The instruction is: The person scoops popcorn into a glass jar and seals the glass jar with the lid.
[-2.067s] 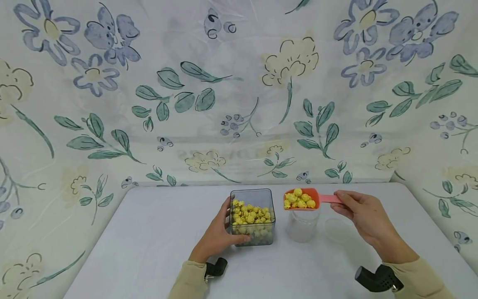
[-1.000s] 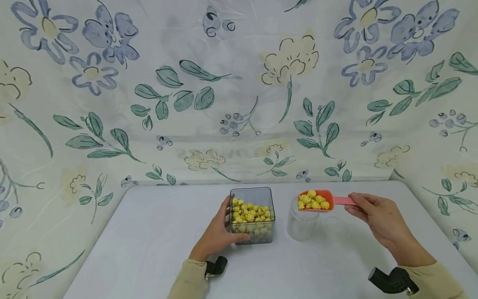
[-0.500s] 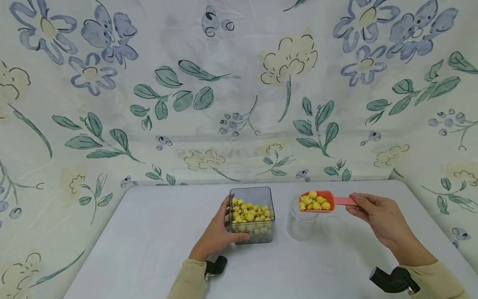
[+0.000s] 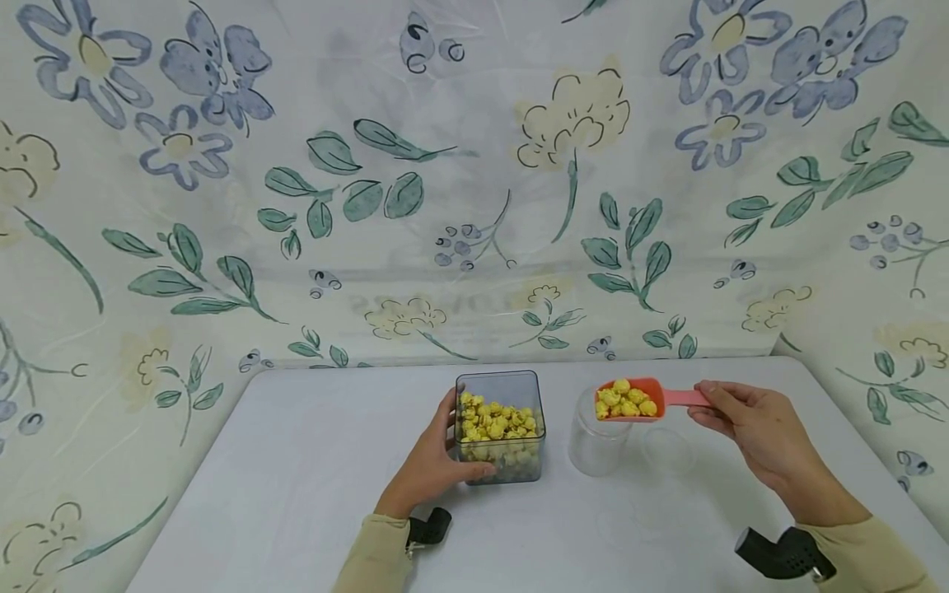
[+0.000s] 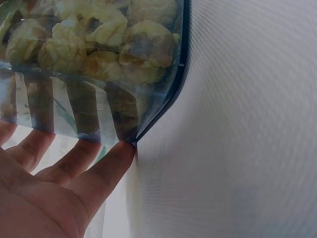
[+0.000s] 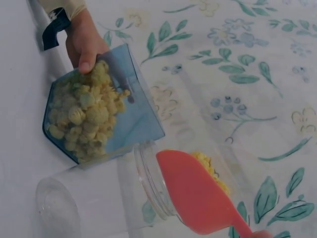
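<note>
1. Left hand (image 4: 430,469) wraps fingers and thumb round the square tub (image 4: 501,428) of yellow puffs – bracing it on the table (image 4: 296,494).
2. Right hand (image 4: 749,424) pinches the red scoop (image 4: 630,399), loaded and level, just over the clear jar (image 4: 596,445) – mouth open below.

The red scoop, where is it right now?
In the head view the scoop sits right of centre, held by the right hand just above the clear jar.

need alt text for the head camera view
A right hand holds a coral plastic scoop heaped with yellow popcorn over a clear round plastic jar on a white table. The left hand grips a clear square popcorn-filled container; floral fabric hangs behind.
</note>
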`<state>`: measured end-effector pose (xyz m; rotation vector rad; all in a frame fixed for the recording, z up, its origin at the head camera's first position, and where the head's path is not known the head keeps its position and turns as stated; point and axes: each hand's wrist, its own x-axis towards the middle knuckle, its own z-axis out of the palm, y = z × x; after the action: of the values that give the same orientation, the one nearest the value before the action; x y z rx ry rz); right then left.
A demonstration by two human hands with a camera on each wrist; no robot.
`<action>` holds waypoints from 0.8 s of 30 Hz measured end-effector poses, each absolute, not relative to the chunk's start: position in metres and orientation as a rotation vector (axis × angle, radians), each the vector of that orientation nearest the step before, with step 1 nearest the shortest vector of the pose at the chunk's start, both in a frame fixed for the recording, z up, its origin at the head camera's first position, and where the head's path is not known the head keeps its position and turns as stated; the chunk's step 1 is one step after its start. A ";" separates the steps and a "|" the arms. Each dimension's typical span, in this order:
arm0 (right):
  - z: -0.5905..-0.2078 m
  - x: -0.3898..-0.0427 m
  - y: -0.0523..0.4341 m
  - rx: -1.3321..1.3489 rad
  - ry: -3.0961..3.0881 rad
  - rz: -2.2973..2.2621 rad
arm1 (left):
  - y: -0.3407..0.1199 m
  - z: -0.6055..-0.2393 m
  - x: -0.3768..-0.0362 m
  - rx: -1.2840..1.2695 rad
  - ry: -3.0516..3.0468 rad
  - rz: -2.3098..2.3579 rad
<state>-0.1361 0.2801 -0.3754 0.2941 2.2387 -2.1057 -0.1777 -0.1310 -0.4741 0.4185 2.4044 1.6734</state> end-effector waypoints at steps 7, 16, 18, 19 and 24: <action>-0.372 -0.136 0.282 0.303 2.295 -2.061 | -0.131 -0.473 -0.177 0.419 2.411 1.669; -0.368 -0.136 0.282 0.298 2.376 -1.988 | -0.131 -0.473 -0.177 0.430 2.411 1.674; -0.367 -0.136 0.282 0.301 2.397 -1.965 | -0.131 -0.472 -0.177 0.427 2.411 1.675; -0.366 -0.136 0.282 0.302 2.407 -1.954 | -0.131 -0.472 -0.177 0.427 2.409 1.677; -0.364 -0.136 0.281 0.304 2.470 -1.886 | -0.130 -0.472 -0.177 0.422 2.407 1.677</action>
<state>-0.1360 0.2810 -0.3636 0.3040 2.4699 -1.8860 -0.1773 -0.1303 -0.4719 0.4224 2.4066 1.6772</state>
